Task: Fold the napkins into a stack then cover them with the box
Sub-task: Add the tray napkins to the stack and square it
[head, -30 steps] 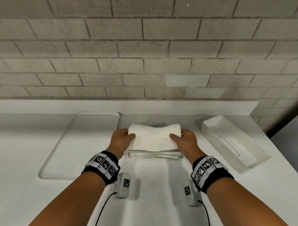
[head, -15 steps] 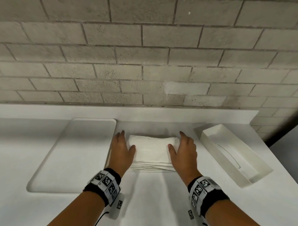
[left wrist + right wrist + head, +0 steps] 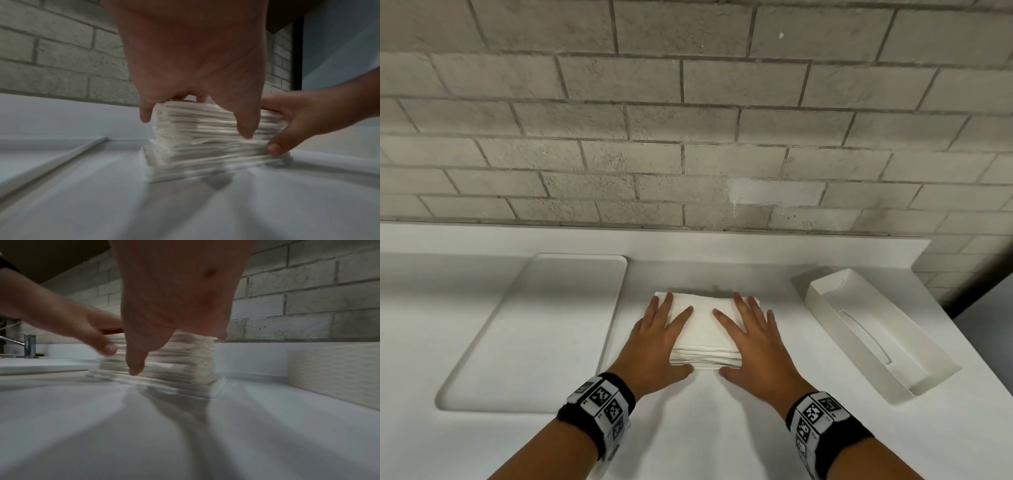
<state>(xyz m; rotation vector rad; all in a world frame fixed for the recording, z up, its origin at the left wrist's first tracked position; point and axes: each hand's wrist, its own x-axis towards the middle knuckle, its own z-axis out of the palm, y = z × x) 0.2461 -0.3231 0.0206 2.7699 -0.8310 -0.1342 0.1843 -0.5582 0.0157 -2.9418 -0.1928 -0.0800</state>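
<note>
Head view bright, sharp; wrist views dim, motion-blurred.

The napkins (image 3: 702, 329) are soft white paper, matt, their stacked edges slightly ruffled. They sit on a thin base (image 3: 213, 391) that looks like smooth white plastic. The box (image 3: 914, 383) seems matt white plastic or card; which cannot be told. The counter (image 3: 705, 428) is smooth and white with a faint sheen. The wall (image 3: 688, 120) is rough grey brick. A tap (image 3: 28, 345) looks like shiny metal.
</note>
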